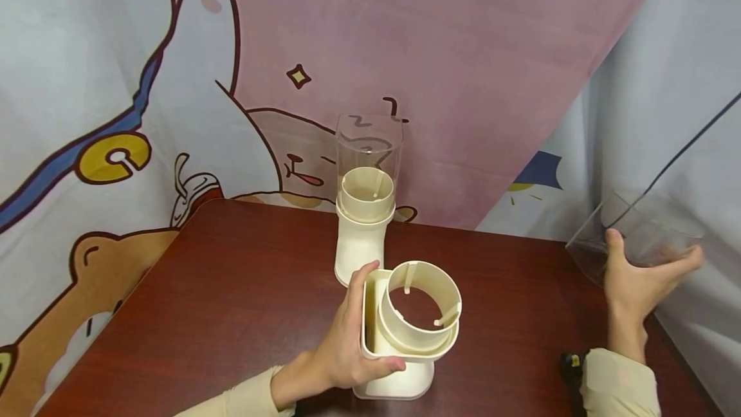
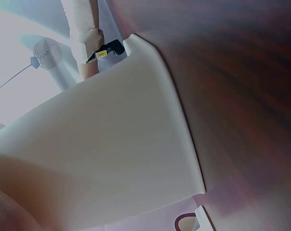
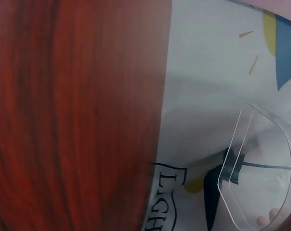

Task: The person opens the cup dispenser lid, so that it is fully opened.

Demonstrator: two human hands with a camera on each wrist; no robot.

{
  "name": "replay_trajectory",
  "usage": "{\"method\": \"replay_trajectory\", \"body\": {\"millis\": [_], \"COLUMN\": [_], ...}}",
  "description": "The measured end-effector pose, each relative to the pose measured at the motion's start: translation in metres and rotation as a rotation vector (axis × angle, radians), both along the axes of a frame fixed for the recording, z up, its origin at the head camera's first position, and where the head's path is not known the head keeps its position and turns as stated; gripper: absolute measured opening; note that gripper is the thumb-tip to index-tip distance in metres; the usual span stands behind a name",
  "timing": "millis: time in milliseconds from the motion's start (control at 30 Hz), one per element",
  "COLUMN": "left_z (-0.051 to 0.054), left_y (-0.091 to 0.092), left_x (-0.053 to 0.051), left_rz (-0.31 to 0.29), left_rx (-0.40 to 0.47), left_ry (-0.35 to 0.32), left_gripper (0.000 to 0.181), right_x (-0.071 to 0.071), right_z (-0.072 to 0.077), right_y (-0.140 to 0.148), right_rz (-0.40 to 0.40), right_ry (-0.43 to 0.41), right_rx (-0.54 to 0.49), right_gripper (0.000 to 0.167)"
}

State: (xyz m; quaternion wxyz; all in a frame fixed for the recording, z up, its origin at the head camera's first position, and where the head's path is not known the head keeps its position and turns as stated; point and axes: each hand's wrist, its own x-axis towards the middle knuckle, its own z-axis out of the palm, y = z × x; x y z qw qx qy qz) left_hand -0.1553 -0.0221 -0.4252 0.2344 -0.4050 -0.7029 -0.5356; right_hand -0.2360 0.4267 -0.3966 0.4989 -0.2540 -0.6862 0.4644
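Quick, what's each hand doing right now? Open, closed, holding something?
Left hand: holding the nearer cream base.
Right hand: holding a clear container.

Bench [image 1: 231, 288]: passage left and right of 2 obstacles, base [image 1: 411, 345] and, behind it, tubed base [image 1: 366, 210]; curtain [image 1: 463, 82] walls far side.

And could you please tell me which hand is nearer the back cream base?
Left. The left hand grips the front cream base, just in front of the back cream base; the right hand holds a clear container farther off, to the right.
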Motion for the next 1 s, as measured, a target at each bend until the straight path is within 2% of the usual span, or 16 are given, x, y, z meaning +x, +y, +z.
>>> {"method": "replay_trajectory", "body": {"millis": [100, 233, 300, 500, 667, 867, 1000], "left_z": [0.0, -0.001, -0.001, 0.0, 0.0, 0.0, -0.001], "left_y": [0.0, -0.002, -0.002, -0.001, -0.001, 0.0, 0.0], "left_x": [-0.001, -0.001, -0.001, -0.001, -0.002, -0.002, -0.001], "left_rz": [-0.003, -0.011, -0.012, -0.001, -0.007, -0.009, -0.006], "left_rx": [0.006, 0.004, -0.003, -0.01, -0.009, -0.008, -0.01], "left_ry": [0.006, -0.003, -0.009, -0.008, 0.0, 0.003, 0.005], "left_gripper": [0.113, 0.113, 0.113, 0.113, 0.113, 0.113, 0.112], "right_x": [0.001, 0.001, 0.0, -0.006, -0.008, -0.009, -0.01], "right_z": [0.002, -0.002, -0.006, -0.017, -0.021, -0.024, -0.025], "right_y": [-0.007, -0.006, -0.003, 0.01, 0.017, 0.021, 0.019], "right_rz": [0.037, 0.056, 0.039, 0.028, 0.063, 0.076, 0.093], "right_ry": [0.006, -0.054, -0.091, -0.113, -0.195, -0.314, -0.353], "right_rx": [-0.038, -0.119, -0.137, -0.097, -0.105, -0.108, -0.1], "right_gripper": [0.099, 0.094, 0.091, 0.094, 0.097, 0.094, 0.093]}}
